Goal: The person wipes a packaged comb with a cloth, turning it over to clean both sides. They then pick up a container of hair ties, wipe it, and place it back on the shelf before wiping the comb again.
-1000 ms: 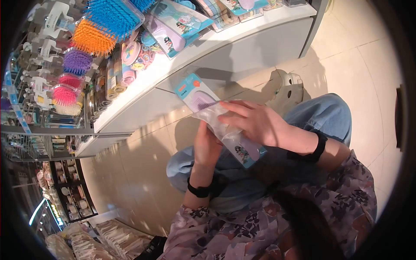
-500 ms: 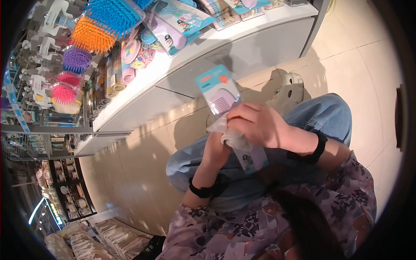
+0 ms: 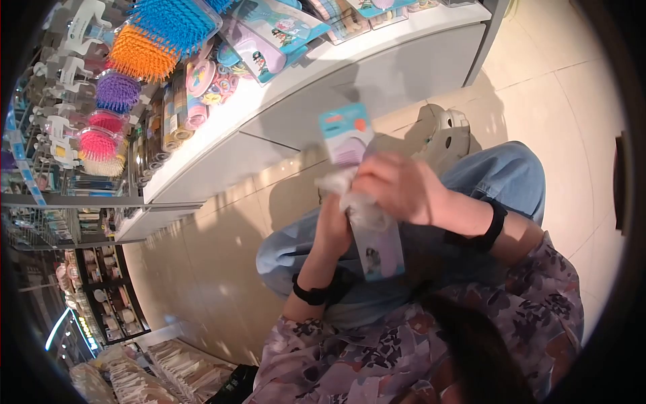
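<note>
A lavender comb in a flat card-backed package (image 3: 348,132) is in front of my knees, its blue top pointing toward the shelf and its lower end toward my lap. My left hand (image 3: 331,225) is closed around the package's middle from the left. My right hand (image 3: 397,187) lies over the middle from the right, fingers curled and slightly blurred, closed on a crumpled white tissue (image 3: 363,210). The tissue wraps across the package and hides its middle part. Some fingertips of both hands are hidden behind the tissue.
A white shelf (image 3: 404,28) holds more packaged combs (image 3: 266,57) and hair ties (image 3: 219,87). Hairbrushes in blue, orange (image 3: 142,52), purple and pink hang at the upper left. Grey drawers (image 3: 282,124) lie below the shelf. My shoe (image 3: 447,135) rests on the tiled floor.
The package has turned a little: its blue top has shifted right and its lower end left, toward my lap. Both hands stay together around it, with the tissue still in the right.
</note>
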Motion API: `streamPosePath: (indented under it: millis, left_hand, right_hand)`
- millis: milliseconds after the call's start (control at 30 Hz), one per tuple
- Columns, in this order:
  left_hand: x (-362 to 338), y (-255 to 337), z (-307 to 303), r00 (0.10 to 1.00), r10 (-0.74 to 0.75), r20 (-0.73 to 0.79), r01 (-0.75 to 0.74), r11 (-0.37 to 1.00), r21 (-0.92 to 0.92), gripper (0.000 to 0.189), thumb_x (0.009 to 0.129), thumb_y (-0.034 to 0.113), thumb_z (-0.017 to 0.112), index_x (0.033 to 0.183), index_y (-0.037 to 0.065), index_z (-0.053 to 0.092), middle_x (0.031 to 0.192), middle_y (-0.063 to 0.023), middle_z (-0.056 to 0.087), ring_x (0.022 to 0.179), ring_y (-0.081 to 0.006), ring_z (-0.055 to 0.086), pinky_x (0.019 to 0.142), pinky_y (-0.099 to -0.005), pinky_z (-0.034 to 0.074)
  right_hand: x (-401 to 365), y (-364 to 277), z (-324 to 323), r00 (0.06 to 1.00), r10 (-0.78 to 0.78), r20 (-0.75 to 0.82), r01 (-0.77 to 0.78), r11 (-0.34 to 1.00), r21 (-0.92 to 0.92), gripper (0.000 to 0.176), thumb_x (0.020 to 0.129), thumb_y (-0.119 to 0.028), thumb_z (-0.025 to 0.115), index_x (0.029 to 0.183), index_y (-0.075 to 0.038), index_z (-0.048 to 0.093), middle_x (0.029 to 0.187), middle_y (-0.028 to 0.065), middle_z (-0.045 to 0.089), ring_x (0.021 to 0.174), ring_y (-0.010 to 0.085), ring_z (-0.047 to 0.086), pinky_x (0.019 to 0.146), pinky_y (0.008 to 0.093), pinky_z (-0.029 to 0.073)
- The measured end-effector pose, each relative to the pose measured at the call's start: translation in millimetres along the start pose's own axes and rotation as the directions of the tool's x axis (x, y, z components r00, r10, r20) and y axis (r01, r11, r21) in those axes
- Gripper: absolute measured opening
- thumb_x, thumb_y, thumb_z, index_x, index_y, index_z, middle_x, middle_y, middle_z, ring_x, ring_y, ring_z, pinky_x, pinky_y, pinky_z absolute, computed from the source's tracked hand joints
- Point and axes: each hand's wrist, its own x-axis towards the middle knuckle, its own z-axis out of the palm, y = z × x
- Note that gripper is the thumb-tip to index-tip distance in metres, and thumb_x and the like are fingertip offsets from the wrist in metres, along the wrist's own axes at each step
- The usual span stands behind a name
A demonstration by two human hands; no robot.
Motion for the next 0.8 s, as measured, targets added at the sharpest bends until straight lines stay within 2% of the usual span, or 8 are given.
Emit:
streamPosePath:
  millis: [67, 167, 233, 400, 467, 567, 700, 800]
  left_hand:
    - [-1, -3, 5, 0.949, -0.207, 0.235, 0.31, 0.74, -0.597, 0.039, 0.094, 0.025, 0.028, 0.115, -0.003, 0.045, 0.107, -0.0101, 0.055, 0.097, -0.0172, 0.054, 0.081, -0.0313, 0.044]
    - [-1, -5, 7, 0.974, -0.172, 0.15, 0.227, 0.781, -0.582, 0.04, 0.095, 0.028, 0.027, 0.116, -0.001, 0.044, 0.109, -0.0095, 0.054, 0.097, -0.017, 0.054, 0.081, -0.0306, 0.044]
    - [0, -5, 3, 0.99, -0.106, 0.094, 0.14, 0.836, -0.53, 0.042, 0.095, 0.032, 0.026, 0.116, 0.0, 0.044, 0.109, -0.0092, 0.053, 0.098, -0.0172, 0.054, 0.081, -0.0304, 0.045]
    - [7, -5, -6, 0.976, -0.15, 0.156, 0.204, 0.395, -0.896, 0.039, 0.095, 0.032, 0.029, 0.119, 0.003, 0.041, 0.11, -0.0102, 0.051, 0.099, -0.0199, 0.054, 0.082, -0.0307, 0.047]
    - [6, -1, -1, 0.976, -0.175, 0.131, 0.194, 0.415, -0.889, 0.04, 0.095, 0.033, 0.029, 0.119, 0.003, 0.04, 0.11, -0.0093, 0.051, 0.098, -0.0186, 0.054, 0.08, -0.0302, 0.047]
    - [2, 5, 2, 0.97, -0.219, 0.109, 0.24, 0.777, -0.582, 0.044, 0.094, 0.034, 0.028, 0.121, 0.001, 0.039, 0.109, -0.0081, 0.051, 0.096, -0.015, 0.053, 0.079, -0.0282, 0.045]
    - [4, 5, 5, 0.966, -0.174, 0.189, 0.252, 0.788, -0.561, 0.043, 0.095, 0.032, 0.025, 0.122, 0.001, 0.038, 0.109, -0.01, 0.052, 0.097, -0.0167, 0.054, 0.078, -0.0295, 0.046]
    - [-1, 2, -1, 0.986, -0.151, 0.071, 0.167, 0.898, -0.406, 0.046, 0.095, 0.035, 0.024, 0.125, 0.002, 0.035, 0.115, -0.0105, 0.049, 0.1, -0.0176, 0.053, 0.084, -0.0302, 0.044]
  right_hand:
    - [4, 4, -5, 0.995, 0.09, -0.03, -0.091, 0.996, -0.02, 0.015, 0.067, -0.013, 0.057, 0.081, -0.01, 0.055, 0.085, 0.0036, 0.05, 0.083, 0.0217, 0.052, 0.062, 0.0328, 0.048]
    - [4, 8, -5, 0.99, 0.06, -0.129, -0.063, 0.998, -0.02, 0.018, 0.067, -0.015, 0.059, 0.083, -0.01, 0.054, 0.087, 0.0041, 0.05, 0.084, 0.0222, 0.052, 0.063, 0.0329, 0.047]
    - [3, 0, -6, 0.997, -0.035, 0.069, 0.026, 0.992, 0.125, 0.022, 0.066, -0.018, 0.062, 0.085, -0.011, 0.054, 0.091, 0.0031, 0.051, 0.088, 0.0213, 0.051, 0.071, 0.0348, 0.045]
    - [1, -11, -1, 0.974, -0.145, 0.172, 0.11, 0.973, 0.201, 0.027, 0.066, -0.018, 0.063, 0.091, -0.012, 0.055, 0.103, 0.0017, 0.051, 0.103, 0.0182, 0.048, 0.09, 0.0389, 0.037]
    - [5, -8, -3, 0.981, -0.169, 0.093, 0.158, 0.981, 0.117, 0.03, 0.062, -0.012, 0.065, 0.091, -0.014, 0.056, 0.109, 0.0021, 0.052, 0.105, 0.0207, 0.049, 0.093, 0.0375, 0.038]
    - [3, 2, 8, 0.999, -0.044, -0.014, 0.044, 0.998, 0.045, 0.028, 0.063, -0.008, 0.063, 0.091, -0.011, 0.057, 0.111, 0.0033, 0.051, 0.107, 0.0215, 0.049, 0.097, 0.0378, 0.036]
    - [4, 10, 2, 0.995, 0.101, -0.006, -0.101, 0.995, 0.007, 0.034, 0.065, -0.013, 0.059, 0.099, -0.008, 0.055, 0.107, 0.0068, 0.052, 0.111, 0.0247, 0.046, 0.099, 0.0358, 0.033]
    - [9, 2, -9, 0.998, -0.026, 0.06, 0.015, 0.983, 0.184, 0.037, 0.065, -0.01, 0.063, 0.101, -0.009, 0.056, 0.119, 0.0069, 0.048, 0.115, 0.023, 0.044, 0.099, 0.0389, 0.033]
